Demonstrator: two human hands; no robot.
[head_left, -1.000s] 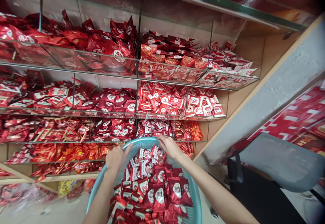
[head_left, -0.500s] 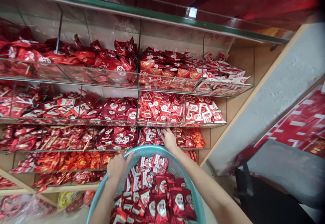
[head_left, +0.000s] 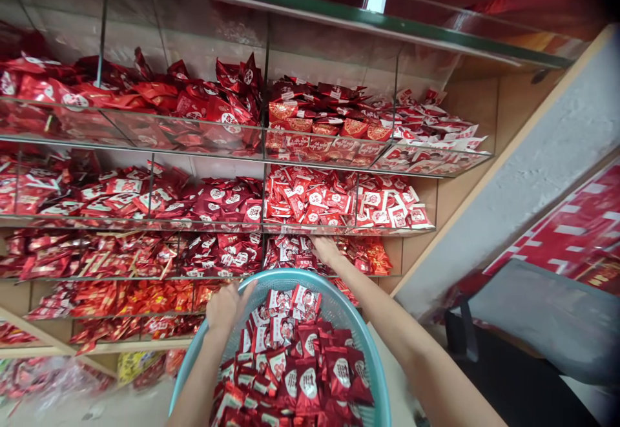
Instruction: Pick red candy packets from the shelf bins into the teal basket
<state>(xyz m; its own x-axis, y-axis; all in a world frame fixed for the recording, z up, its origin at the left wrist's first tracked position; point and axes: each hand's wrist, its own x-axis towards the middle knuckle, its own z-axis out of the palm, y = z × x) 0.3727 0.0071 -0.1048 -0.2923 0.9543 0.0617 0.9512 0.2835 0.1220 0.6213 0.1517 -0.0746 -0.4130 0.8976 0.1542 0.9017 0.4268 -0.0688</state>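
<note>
My left hand (head_left: 227, 307) is closed on the rim of a turquoise plastic basket (head_left: 374, 356), thumb laid along the edge. Inside the basket lie many small red-and-white wrapped packets (head_left: 307, 382), some with a white heart-shaped label. My right hand (head_left: 325, 250) reaches past the basket's far rim into a shelf compartment of small red-and-white packets (head_left: 285, 250). Its fingers are at the packets under the shelf above, mostly hidden, so I cannot see whether they hold one.
Glass shelves (head_left: 203, 223) with dividers hold red packets in several compartments. A wooden side panel (head_left: 465, 188) bounds them at right. Beyond it are a grey wall (head_left: 547, 156) and a black chair (head_left: 504, 375). Plastic bags (head_left: 53, 378) lie at lower left.
My right hand has gone deeper into the compartment, its fingers now mostly hidden. My left hand keeps its hold on the basket rim. The view has shifted slightly.
</note>
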